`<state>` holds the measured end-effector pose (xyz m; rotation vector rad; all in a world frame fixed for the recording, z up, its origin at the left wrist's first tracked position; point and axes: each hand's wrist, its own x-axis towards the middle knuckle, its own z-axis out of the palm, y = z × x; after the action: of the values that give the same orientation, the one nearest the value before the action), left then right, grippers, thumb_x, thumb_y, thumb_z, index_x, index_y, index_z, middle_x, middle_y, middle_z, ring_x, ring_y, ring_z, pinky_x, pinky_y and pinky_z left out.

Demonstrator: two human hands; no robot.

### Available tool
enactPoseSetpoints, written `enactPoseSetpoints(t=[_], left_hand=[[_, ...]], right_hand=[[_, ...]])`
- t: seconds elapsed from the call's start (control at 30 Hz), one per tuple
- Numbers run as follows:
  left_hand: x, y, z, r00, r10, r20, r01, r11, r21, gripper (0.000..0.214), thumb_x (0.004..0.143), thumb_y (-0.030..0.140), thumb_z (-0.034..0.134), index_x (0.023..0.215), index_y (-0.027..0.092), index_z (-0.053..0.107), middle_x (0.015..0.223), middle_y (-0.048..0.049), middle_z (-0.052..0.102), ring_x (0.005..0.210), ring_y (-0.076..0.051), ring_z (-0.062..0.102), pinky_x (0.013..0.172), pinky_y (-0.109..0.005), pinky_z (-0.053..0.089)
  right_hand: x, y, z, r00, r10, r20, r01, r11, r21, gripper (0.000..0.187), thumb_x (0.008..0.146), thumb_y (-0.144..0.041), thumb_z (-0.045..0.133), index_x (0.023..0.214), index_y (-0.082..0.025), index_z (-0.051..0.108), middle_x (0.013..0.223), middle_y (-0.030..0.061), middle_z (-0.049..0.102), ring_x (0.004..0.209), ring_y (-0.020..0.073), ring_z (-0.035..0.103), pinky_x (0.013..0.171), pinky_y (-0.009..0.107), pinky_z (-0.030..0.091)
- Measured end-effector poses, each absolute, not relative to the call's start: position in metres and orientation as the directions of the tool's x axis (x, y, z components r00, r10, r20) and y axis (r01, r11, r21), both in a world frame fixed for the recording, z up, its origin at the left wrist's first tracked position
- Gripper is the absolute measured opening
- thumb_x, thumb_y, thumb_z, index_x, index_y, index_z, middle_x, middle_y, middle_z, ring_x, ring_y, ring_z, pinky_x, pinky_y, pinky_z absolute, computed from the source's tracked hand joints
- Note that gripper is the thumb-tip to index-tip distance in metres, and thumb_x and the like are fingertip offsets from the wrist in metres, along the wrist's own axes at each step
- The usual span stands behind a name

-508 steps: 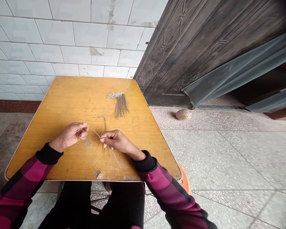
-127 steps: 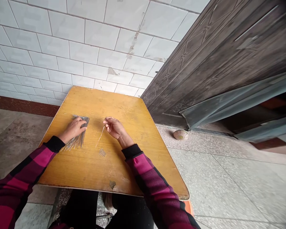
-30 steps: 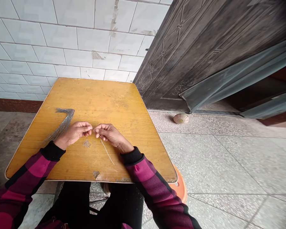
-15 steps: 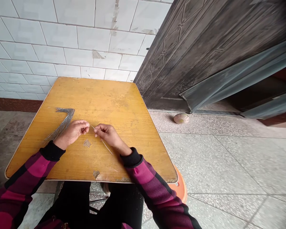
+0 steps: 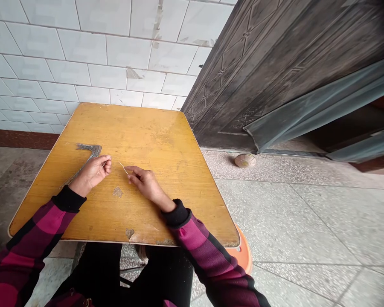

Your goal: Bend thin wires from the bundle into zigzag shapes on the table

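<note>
On the yellow wooden table [image 5: 147, 132], my right hand [image 5: 144, 182] pinches one thin grey wire [image 5: 123, 167] whose short end sticks out up and to the left of my fingertips. My left hand [image 5: 92, 172] rests curled at the left, fingers closed on a thin pale strand that I cannot make out well. Just beyond my left hand lies a bundle of grey wires [image 5: 88, 151], bent at its top end, running down under my wrist.
A white tiled wall [image 5: 83, 64] backs the table. A dark metal door [image 5: 275, 68] stands to the right. A small round ball [image 5: 245, 160] lies on the stone floor by the door, and an orange stool [image 5: 243, 256] shows below the table's right corner.
My hands met at the table's middle, then drew apart. My left hand has moved left toward the bundle. The wire in my right hand now shows only a short tip.
</note>
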<state>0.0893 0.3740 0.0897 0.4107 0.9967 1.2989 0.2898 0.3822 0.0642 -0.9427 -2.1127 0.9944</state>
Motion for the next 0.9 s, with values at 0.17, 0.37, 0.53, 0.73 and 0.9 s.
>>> enactPoseSetpoints(t=[0.17, 0.37, 0.53, 0.73, 0.9], left_hand=[[0.075, 0.378, 0.090, 0.029, 0.918, -0.395, -0.697, 0.302, 0.650, 0.010, 0.078, 0.007, 0.055, 0.070, 0.013, 0.054, 0.057, 0.0029, 0.048, 0.048, -0.005, 0.047, 0.045, -0.015, 0.038], [0.068, 0.378, 0.100, 0.036, 0.913, -0.407, -0.749, 0.294, 0.594, 0.016, 0.085, 0.007, 0.046, 0.071, 0.012, 0.053, 0.056, 0.0021, 0.048, 0.047, -0.006, 0.047, 0.043, -0.016, 0.040], [0.066, 0.380, 0.101, 0.045, 0.907, -0.419, -0.769, 0.299, 0.565, 0.019, 0.087, 0.007, 0.044, 0.070, 0.012, 0.052, 0.055, 0.0024, 0.048, 0.046, -0.006, 0.048, 0.043, -0.015, 0.039], [0.061, 0.380, 0.097, 0.090, 0.895, -0.437, -0.772, 0.340, 0.537, 0.015, 0.084, 0.005, 0.047, 0.073, 0.011, 0.054, 0.058, 0.0011, 0.051, 0.047, -0.006, 0.049, 0.044, -0.015, 0.040], [0.061, 0.380, 0.097, 0.146, 0.874, -0.463, -0.739, 0.408, 0.536, 0.012, 0.080, 0.002, 0.050, 0.076, 0.011, 0.057, 0.061, -0.0008, 0.053, 0.048, -0.007, 0.050, 0.044, -0.016, 0.042]], right_hand=[[0.290, 0.381, 0.064, -0.574, 0.779, 0.255, 0.352, 0.515, -0.781, 0.036, 0.090, -0.021, 0.048, 0.123, -0.017, 0.062, 0.089, 0.0056, 0.072, 0.085, 0.0176, 0.066, 0.077, 0.029, 0.049], [0.290, 0.380, 0.060, -0.608, 0.746, 0.272, 0.364, 0.567, -0.739, 0.037, 0.090, -0.018, 0.049, 0.125, -0.017, 0.061, 0.120, 0.0104, 0.066, 0.107, 0.0226, 0.064, 0.092, 0.037, 0.050], [0.289, 0.375, 0.061, -0.633, 0.733, 0.248, 0.369, 0.568, -0.736, 0.036, 0.090, -0.017, 0.050, 0.124, -0.017, 0.061, 0.119, 0.0101, 0.066, 0.106, 0.0226, 0.065, 0.090, 0.036, 0.051], [0.290, 0.371, 0.066, -0.694, 0.695, 0.188, 0.403, 0.591, -0.699, 0.035, 0.089, -0.014, 0.051, 0.122, -0.018, 0.063, 0.110, 0.0084, 0.070, 0.096, 0.0202, 0.067, 0.082, 0.030, 0.051], [0.295, 0.369, 0.070, -0.745, 0.650, 0.153, 0.444, 0.653, -0.613, 0.029, 0.088, -0.012, 0.053, 0.112, -0.017, 0.068, 0.106, 0.0086, 0.071, 0.092, 0.0196, 0.068, 0.077, 0.027, 0.048]])
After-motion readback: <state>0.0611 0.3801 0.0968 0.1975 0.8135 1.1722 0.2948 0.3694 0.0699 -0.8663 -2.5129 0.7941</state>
